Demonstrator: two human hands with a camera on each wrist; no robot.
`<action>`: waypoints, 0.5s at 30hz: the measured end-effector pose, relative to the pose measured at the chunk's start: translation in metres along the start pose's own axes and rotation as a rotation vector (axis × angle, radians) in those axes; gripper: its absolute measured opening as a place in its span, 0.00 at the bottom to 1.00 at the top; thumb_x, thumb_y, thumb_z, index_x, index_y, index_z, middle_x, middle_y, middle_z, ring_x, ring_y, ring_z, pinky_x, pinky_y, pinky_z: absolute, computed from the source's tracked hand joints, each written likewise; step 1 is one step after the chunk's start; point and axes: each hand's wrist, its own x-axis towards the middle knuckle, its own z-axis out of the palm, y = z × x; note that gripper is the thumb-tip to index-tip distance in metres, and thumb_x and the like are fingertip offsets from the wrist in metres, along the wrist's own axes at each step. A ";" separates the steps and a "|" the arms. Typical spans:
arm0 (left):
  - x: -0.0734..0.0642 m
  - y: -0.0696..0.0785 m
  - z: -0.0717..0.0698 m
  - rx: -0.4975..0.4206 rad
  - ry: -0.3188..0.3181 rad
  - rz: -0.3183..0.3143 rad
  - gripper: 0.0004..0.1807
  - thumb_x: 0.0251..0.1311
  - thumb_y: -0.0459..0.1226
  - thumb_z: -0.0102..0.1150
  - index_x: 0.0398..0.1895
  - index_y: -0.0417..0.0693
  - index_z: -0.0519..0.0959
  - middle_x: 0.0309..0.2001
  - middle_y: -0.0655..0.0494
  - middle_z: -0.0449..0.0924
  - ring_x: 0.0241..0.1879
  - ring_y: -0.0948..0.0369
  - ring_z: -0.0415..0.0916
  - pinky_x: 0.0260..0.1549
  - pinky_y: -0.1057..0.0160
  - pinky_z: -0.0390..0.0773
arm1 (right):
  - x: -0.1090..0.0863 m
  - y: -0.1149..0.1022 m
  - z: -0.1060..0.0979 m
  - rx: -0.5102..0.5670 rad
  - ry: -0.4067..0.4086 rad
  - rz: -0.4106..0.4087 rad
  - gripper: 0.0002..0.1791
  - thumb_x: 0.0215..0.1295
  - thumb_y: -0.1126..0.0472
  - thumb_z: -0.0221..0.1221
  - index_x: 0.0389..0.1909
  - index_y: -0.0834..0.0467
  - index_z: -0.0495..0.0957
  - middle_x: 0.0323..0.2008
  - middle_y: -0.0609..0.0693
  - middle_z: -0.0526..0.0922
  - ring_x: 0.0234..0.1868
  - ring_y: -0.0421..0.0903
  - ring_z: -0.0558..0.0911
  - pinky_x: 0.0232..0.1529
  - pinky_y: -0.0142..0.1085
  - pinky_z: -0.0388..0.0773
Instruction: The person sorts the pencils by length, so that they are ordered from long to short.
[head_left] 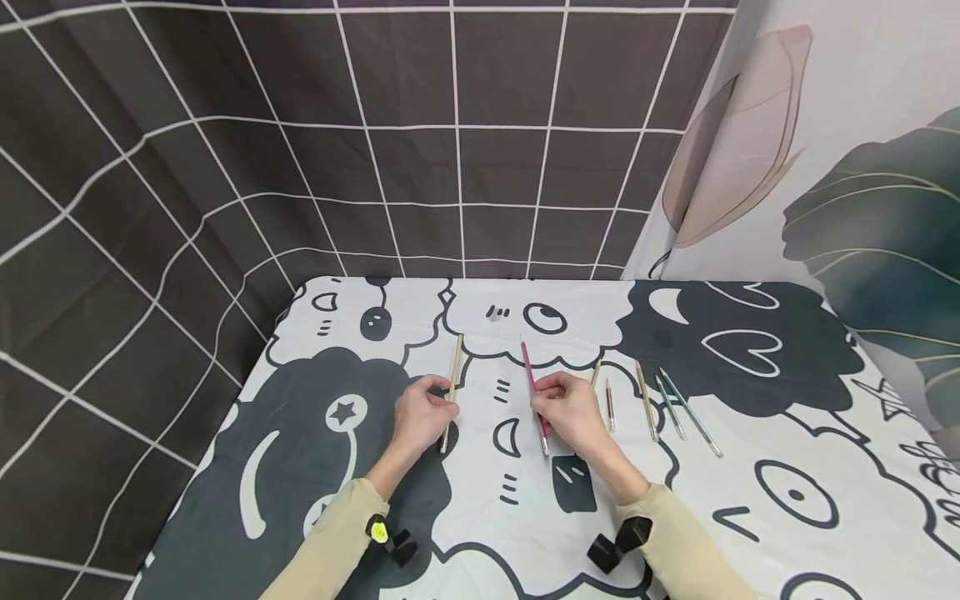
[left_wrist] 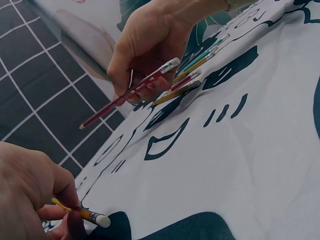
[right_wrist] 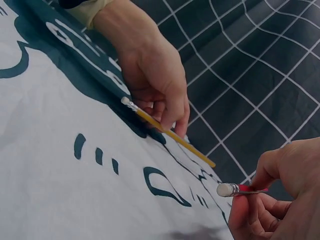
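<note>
Thumb and fingers of my left hand pinch a yellow pencil near its middle, the white eraser end toward me. A red pencil is pinched in my right hand, its tip pointing away and its eraser end toward me. In the left wrist view the red pencil is tilted above the cloth. The right wrist view shows the yellow pencil slanting under the left fingers, while the right fingers hide most of the red one beyond its eraser.
Right of my right hand lie several more pencils: a short red pencil, a yellow pencil and a long green pencil among them. They rest on a black-and-white cartoon tablecloth. A dark checked curtain stands behind the table.
</note>
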 end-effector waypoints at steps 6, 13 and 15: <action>0.001 -0.002 -0.006 0.030 -0.017 -0.007 0.18 0.45 0.28 0.65 0.44 0.42 0.84 0.25 0.55 0.84 0.27 0.56 0.81 0.31 0.56 0.76 | 0.000 -0.002 0.019 0.008 -0.035 0.033 0.10 0.51 0.73 0.57 0.36 0.69 0.79 0.24 0.52 0.81 0.15 0.41 0.77 0.17 0.33 0.77; 0.002 0.000 -0.012 0.049 -0.035 0.004 0.17 0.45 0.28 0.65 0.43 0.39 0.83 0.25 0.53 0.84 0.23 0.57 0.81 0.28 0.56 0.76 | 0.003 -0.005 0.035 -0.025 -0.047 0.046 0.06 0.52 0.71 0.59 0.32 0.65 0.80 0.20 0.50 0.81 0.13 0.42 0.78 0.17 0.34 0.78; 0.003 0.000 -0.012 0.055 -0.035 -0.004 0.17 0.45 0.28 0.65 0.43 0.39 0.84 0.25 0.53 0.84 0.24 0.58 0.81 0.29 0.56 0.77 | 0.004 -0.006 0.038 -0.024 -0.049 0.043 0.06 0.52 0.71 0.59 0.32 0.65 0.80 0.20 0.50 0.81 0.13 0.41 0.78 0.16 0.34 0.77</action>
